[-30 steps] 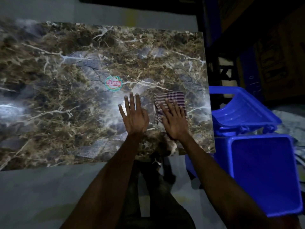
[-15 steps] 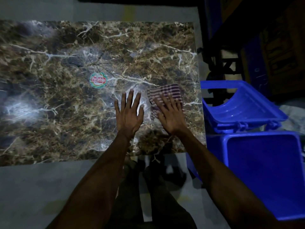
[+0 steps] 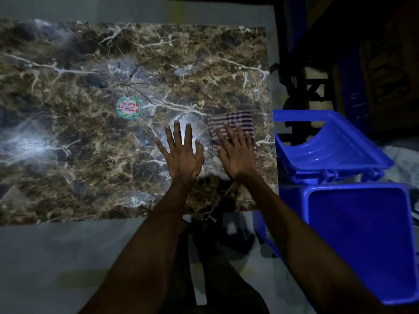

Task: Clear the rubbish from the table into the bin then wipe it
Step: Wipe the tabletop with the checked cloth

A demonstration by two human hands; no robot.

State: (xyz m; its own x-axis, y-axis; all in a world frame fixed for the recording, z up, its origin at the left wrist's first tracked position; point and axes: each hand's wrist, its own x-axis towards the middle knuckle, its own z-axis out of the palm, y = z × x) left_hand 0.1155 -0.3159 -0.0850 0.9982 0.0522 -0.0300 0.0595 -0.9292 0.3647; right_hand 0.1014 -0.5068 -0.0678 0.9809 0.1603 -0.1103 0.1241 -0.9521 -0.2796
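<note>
1. Your right hand [image 3: 238, 152] lies flat with straight fingers, pressing the striped cloth [image 3: 233, 123] onto the table [image 3: 90, 155]. Nothing is pinched or curled.
2. Your left hand [image 3: 181, 152] is spread flat on the bare tabletop just beside the cloth, holding nothing, apparently bracing.
3. Change over the last second: the cloth under your right hand sits about where it did, near the table's right edge. It is blurred now, so a small stroke looks underway. The left hand has kept its place next to it.
4. The view shifted more than the hands did; your head moved, not the table.
5. No loose rubbish shows on the tabletop. The round sticker [image 3: 128, 108] looks stuck on and hasn't shifted on the marble pattern.
6. The blue bin [image 3: 362, 245] stands open, lid [image 3: 328, 146] tipped back, just right of the table. Its contents can't be made out.
7. Judgement: clearing looks done and you're in the wipe stage. Only the right corner is being covered; the wide left stretch likely remains.
</note>
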